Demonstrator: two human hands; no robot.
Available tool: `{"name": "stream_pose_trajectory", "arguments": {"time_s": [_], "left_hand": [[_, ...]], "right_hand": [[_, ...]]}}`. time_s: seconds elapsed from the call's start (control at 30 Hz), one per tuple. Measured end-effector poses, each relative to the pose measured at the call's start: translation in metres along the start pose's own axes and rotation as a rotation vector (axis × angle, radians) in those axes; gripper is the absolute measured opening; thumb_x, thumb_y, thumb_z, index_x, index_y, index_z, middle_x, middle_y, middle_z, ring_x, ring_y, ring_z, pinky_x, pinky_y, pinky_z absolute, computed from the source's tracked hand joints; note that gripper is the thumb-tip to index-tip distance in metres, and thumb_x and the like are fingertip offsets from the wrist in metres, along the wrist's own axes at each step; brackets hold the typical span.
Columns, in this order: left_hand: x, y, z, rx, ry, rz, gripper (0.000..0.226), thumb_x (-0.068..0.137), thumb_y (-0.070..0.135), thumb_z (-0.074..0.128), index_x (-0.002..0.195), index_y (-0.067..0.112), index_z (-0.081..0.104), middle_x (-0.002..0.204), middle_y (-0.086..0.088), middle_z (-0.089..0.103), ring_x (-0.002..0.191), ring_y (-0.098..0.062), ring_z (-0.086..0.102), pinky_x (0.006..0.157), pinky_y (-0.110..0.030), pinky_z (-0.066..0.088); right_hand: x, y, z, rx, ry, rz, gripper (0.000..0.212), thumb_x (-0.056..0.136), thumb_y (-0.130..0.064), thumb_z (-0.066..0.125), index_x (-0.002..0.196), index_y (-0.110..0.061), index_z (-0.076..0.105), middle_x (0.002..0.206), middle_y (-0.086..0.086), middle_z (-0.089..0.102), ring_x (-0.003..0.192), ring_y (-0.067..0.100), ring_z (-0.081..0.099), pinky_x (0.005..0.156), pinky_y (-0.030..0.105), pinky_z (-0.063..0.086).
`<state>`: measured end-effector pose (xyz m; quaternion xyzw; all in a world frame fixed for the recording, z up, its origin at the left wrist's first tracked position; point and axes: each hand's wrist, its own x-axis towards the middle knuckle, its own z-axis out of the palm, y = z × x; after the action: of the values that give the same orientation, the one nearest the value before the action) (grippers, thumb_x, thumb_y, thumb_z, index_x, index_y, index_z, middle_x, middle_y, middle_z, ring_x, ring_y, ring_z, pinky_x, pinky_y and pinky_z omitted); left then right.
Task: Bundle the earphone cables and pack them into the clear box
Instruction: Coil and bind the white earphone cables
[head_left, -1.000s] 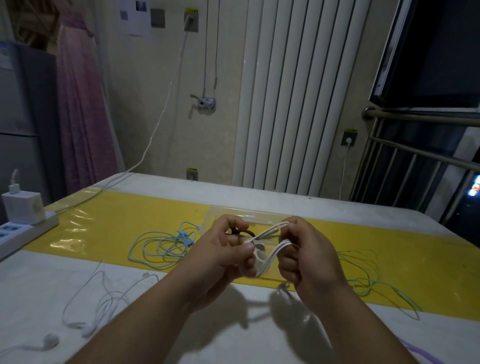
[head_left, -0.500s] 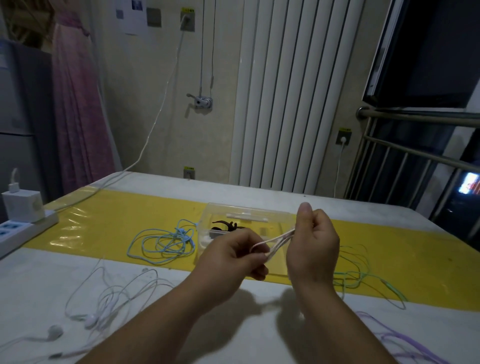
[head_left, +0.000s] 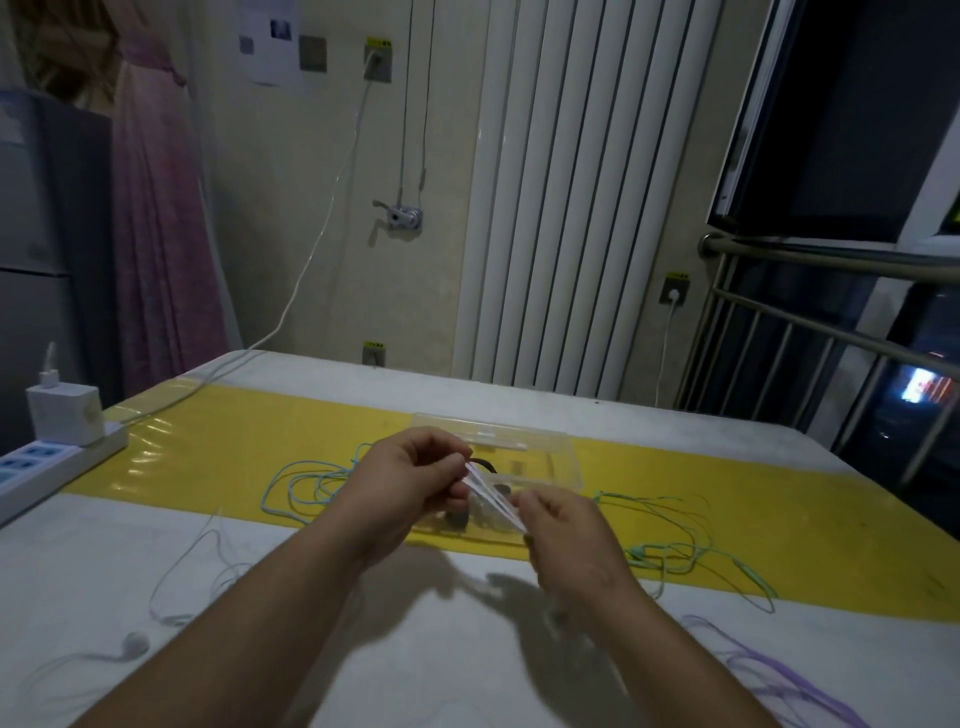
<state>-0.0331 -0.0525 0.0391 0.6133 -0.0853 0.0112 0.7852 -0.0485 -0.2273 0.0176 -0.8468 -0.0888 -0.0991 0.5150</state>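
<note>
Change: half a second ago the right hand (head_left: 569, 540) was raised at 1 o'clock of the left hand (head_left: 410, 488). It now sits lower, at 4 o'clock of it, and the white cable (head_left: 491, 493) runs slanting and taut between the two.
Meaning: I judge this to be one pass of folding the white strands into a bundle. The bundling step is not finished and this cable is not yet packed.
Left hand: fingers curled, pinching the upper end of the strands.
Right hand: fingers curled round the lower end; the very tip of the strands is hidden behind it.
White cable: held in the air in front of the clear box (head_left: 566, 462), not inside it.
Clear box: one, lid open, on the yellow strip at 12 o'clock of the hands.
In the box: a dark coil (head_left: 483, 464); probably one bundle, though I cannot tell for sure.
Cables, counted: five in plain sight.
- One is in the hands.
- One is the blue cable (head_left: 311, 488) at 9 o'clock of the box.
- One is the green cable (head_left: 670, 553) at 4 o'clock.
- One is the purple cable (head_left: 763, 665) at 5 o'clock.
- One is the loose white earphones (head_left: 136, 644) at 8 o'clock on the surface (head_left: 78, 561).
Hands: two.
Other: one power strip (head_left: 47, 467) with one charger (head_left: 62, 418), far at 9 o'clock.
</note>
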Motion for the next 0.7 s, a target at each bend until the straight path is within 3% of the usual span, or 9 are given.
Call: {"name": "stream_pose_trajectory", "arguments": {"time_s": [0.13,0.27,0.4,0.57,0.7], "left_hand": [[0.006,-0.002,0.003,0.298,-0.006,-0.059,0.016,0.090,-0.013,0.052,0.083,-0.004,0.063,0.067,-0.015,0.058,0.055,-0.019,0.057,0.058,-0.029,0.059],[0.009,-0.007,0.009,0.480,-0.015,-0.034,0.022,0.089,-0.014,0.051,0.079,-0.001,0.065,0.061,-0.010,0.059,0.052,-0.019,0.056,0.060,-0.032,0.057],[0.008,-0.017,0.011,0.591,0.008,0.019,0.028,0.087,-0.014,0.051,0.073,0.005,0.065,0.061,-0.007,0.058,0.050,-0.018,0.054,0.055,-0.029,0.054],[0.004,-0.030,0.013,0.660,0.008,0.025,0.030,0.087,-0.012,0.053,0.069,0.011,0.064,0.060,-0.004,0.058,0.046,-0.012,0.053,0.052,-0.026,0.053],[0.005,-0.035,0.017,0.913,-0.048,0.142,0.012,0.084,0.006,0.068,0.081,0.015,0.074,0.054,0.011,0.057,0.040,0.002,0.050,0.053,-0.017,0.046]], "right_hand": [[-0.025,0.000,0.008,-0.096,-0.127,0.001,0.031,0.098,-0.027,0.049,0.081,-0.007,0.065,0.052,-0.010,0.043,0.055,0.008,0.037,0.055,0.030,0.028],[-0.040,-0.002,0.009,-0.342,-0.215,-0.028,0.027,0.100,-0.036,0.042,0.078,-0.027,0.055,0.073,-0.007,0.054,0.069,0.010,0.048,0.060,0.028,0.034],[-0.048,0.003,0.009,-0.679,-0.189,-0.059,0.023,0.100,-0.040,0.032,0.099,-0.027,0.051,0.099,0.001,0.064,0.090,0.026,0.057,0.069,0.038,0.041],[-0.051,0.008,0.006,-0.748,-0.158,-0.024,0.023,0.101,-0.037,0.030,0.093,-0.021,0.045,0.095,0.004,0.062,0.080,0.027,0.052,0.064,0.037,0.035],[-0.054,0.013,0.013,-0.761,-0.122,0.034,0.023,0.099,-0.033,0.029,0.087,-0.020,0.044,0.095,0.005,0.064,0.082,0.029,0.055,0.062,0.035,0.033]]}}
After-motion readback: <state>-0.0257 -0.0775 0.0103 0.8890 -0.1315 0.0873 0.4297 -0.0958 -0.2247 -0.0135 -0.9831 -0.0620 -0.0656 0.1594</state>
